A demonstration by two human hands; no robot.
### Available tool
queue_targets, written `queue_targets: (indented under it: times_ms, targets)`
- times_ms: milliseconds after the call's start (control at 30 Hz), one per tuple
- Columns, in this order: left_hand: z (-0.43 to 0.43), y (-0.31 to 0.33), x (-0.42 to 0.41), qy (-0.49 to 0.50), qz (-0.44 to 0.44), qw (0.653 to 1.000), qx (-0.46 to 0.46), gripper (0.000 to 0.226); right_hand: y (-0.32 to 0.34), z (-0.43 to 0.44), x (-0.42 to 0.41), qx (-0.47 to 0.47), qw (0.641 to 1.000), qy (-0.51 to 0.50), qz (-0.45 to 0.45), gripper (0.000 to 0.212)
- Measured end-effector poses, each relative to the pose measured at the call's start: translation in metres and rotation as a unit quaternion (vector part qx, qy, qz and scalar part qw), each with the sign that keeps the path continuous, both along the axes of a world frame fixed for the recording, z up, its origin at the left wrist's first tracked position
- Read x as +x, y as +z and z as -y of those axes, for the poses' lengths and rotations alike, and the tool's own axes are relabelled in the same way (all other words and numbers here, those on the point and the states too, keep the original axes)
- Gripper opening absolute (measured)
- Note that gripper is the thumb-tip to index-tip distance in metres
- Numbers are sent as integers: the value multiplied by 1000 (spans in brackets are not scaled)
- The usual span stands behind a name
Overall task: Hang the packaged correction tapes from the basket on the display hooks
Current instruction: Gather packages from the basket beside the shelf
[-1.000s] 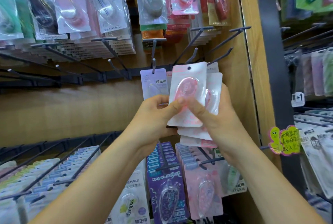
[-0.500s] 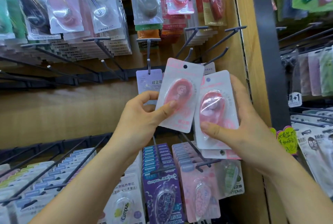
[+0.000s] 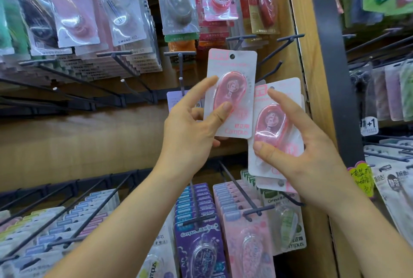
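Note:
My left hand [image 3: 192,130] pinches one pink correction tape pack [image 3: 232,70] upright, thumb on its blister, its hanging hole at the top near the bare hooks [image 3: 274,63]. My right hand [image 3: 312,150] holds a small stack of the same pink packs [image 3: 279,103] just to the right and lower. A lilac pack [image 3: 173,100] hangs on the hook behind my left hand. The basket is out of view.
Several dark wire hooks [image 3: 125,65] jut out of the wooden back panel, some bare. Rows of packaged tapes hang above [image 3: 73,9] and below [image 3: 201,228]. A wooden upright [image 3: 299,54] and dark post [image 3: 328,54] bound the bay on the right.
One pink pack has been split off the stack into my left hand and lifted toward the hooks. My right hand moved right and down with the other packs.

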State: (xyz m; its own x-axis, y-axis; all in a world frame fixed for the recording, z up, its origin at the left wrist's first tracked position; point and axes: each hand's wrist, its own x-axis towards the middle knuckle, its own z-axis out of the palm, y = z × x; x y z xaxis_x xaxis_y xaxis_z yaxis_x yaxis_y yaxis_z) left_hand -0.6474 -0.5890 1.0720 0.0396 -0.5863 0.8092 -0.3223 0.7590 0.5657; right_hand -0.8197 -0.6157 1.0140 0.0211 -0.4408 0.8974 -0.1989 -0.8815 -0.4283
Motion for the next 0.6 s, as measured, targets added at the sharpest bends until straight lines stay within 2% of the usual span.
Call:
queue_targets:
  times_ms: [200,333,433,533,600]
  targets:
    - [-5,3,1,64,57,996,2,56,4,4,-7,29,998,46,-22,68]
    - [-6,3,6,143,145,979,-5,68,5,8,-10,41,997,70,-18,66]
    - [-4,3,4,249,199,947,-31,69,7,10,-10,49,995,85,-19,65]
    - [2,9,0,377,239,893,-57,62,8,15,-6,47,996,71,-25,67]
    - [10,10,-3,428,251,866,-69,56,7,20,-2,49,996,63,-24,68]
